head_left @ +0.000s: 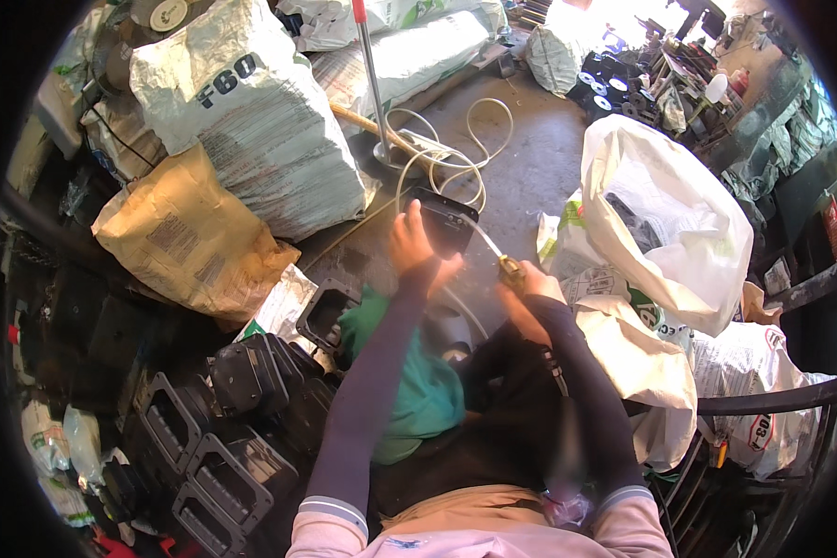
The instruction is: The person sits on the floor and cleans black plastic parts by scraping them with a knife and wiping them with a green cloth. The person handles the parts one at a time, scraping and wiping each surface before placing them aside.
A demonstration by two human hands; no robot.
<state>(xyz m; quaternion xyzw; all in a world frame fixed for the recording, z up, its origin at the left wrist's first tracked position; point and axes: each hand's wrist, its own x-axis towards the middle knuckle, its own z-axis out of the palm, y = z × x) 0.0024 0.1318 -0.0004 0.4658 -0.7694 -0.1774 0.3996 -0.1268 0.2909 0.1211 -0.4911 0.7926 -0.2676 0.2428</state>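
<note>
A flat black plastic part (449, 229) with rounded corners is held up in front of me. My left hand (417, 246) grips its left edge, the thumb near its lower side. My right hand (528, 296) is wrapped round a slim tool (509, 268) with a brass-coloured body and a long pale tip; its exact kind is unclear. That tip reaches up and left to the right upper edge of the black part and appears to touch it. A green cloth (409, 391) lies over my left thigh, below my left forearm.
Black plastic housings (219, 456) with rectangular openings are stacked at lower left. A brown paper sack (191, 242) and large white sacks (251, 139) stand at upper left. A pale hose (493, 153) coils on the floor beyond my hands. An open white sack (660, 214) stands at right.
</note>
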